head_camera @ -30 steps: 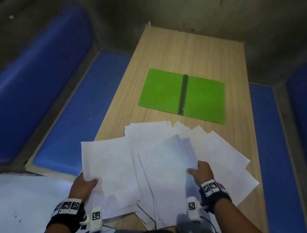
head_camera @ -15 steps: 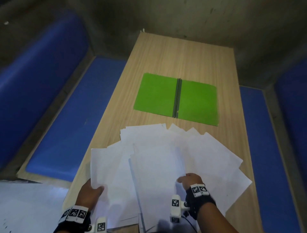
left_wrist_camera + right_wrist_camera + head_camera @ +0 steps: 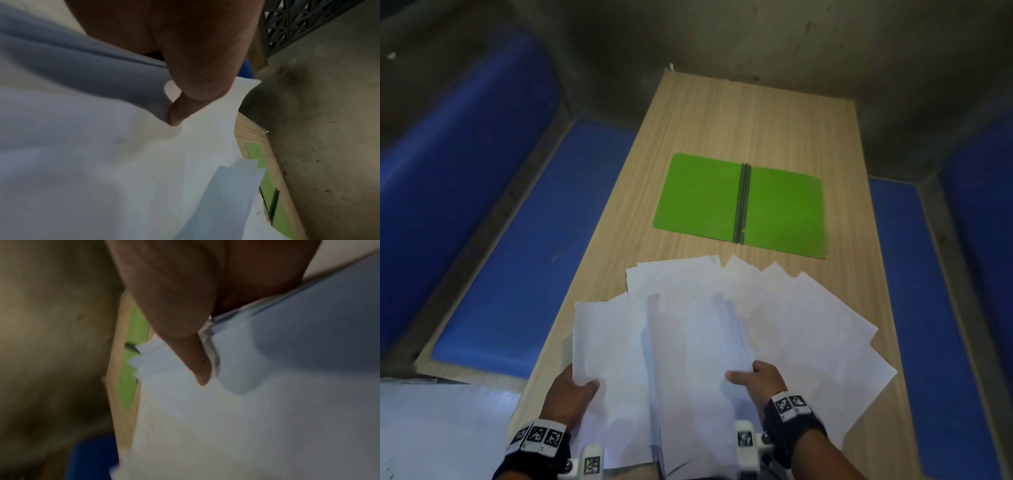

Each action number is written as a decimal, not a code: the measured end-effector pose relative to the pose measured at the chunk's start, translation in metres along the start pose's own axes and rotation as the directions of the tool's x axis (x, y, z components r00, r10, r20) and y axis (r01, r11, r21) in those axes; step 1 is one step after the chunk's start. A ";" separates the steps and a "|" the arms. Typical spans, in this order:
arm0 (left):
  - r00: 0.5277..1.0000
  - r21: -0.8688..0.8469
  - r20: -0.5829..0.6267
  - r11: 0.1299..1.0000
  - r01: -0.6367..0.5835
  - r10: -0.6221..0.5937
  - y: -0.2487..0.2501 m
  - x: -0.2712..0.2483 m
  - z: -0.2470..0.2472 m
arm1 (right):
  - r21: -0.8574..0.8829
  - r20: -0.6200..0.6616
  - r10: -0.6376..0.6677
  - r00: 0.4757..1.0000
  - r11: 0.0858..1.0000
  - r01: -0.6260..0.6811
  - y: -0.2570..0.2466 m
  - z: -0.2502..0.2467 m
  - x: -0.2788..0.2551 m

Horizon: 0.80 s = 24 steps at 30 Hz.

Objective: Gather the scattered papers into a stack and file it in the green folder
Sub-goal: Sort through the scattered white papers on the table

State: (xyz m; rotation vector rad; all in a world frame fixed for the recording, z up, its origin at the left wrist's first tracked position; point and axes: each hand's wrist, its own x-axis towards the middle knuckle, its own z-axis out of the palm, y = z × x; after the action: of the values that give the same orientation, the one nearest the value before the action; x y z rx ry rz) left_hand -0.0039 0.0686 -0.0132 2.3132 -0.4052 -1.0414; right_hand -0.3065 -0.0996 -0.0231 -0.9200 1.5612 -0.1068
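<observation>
Several white papers [image 3: 722, 329] lie fanned over the near half of the wooden table [image 3: 756, 113]. My left hand [image 3: 571, 394] grips the left sheets at their near edge, thumb on top [image 3: 180, 110]. My right hand [image 3: 756, 377] pinches a raised bundle of sheets [image 3: 267, 369] at its right edge, thumb over it. The green folder [image 3: 739, 204] lies open flat beyond the papers, with a dark spine clip down its middle; it shows as a green strip in the left wrist view [image 3: 273, 194] and the right wrist view [image 3: 131, 353].
Blue padded benches [image 3: 517, 240] run along both long sides of the table, the right one [image 3: 928, 308] close to the fanned sheets. A grey concrete wall [image 3: 756, 34] closes the far end. More white paper [image 3: 431, 431] lies at the lower left, off the table.
Both hands have drawn the sheets inward and toward me; the left sheet now overlaps the middle bundle, and the spread is narrower. The folder has not moved.
</observation>
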 end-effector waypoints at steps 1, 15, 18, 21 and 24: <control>1.000 -0.020 0.001 1.000 -0.010 0.010 0.002 0.000 -0.001 | -0.079 0.026 -0.067 0.997 0.994 0.069 -0.001 0.001 -0.007; 0.986 -0.171 -0.067 0.972 -0.161 0.152 0.048 0.033 -0.037 | 0.059 -0.177 -0.366 0.914 0.923 0.381 -0.042 -0.113 -0.047; 0.982 -0.223 0.102 0.965 -0.135 0.160 0.070 0.020 -0.010 | 0.111 -0.142 -0.385 0.912 0.909 0.402 -0.052 -0.109 -0.049; 0.931 -0.375 0.346 0.927 0.024 0.116 0.081 0.003 0.027 | 0.158 -0.107 -0.401 0.910 0.897 0.413 -0.054 -0.085 -0.038; 0.860 -0.420 0.503 0.893 0.161 0.081 0.090 -0.024 0.060 | 0.120 -0.041 -0.348 0.937 0.929 0.350 -0.036 -0.056 -0.018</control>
State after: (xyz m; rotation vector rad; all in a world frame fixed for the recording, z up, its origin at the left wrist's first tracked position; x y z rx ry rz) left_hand -0.0686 -0.0132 0.0229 1.6200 -0.2718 -1.5892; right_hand -0.3393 -0.1375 0.0245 -1.0912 1.3766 -0.4642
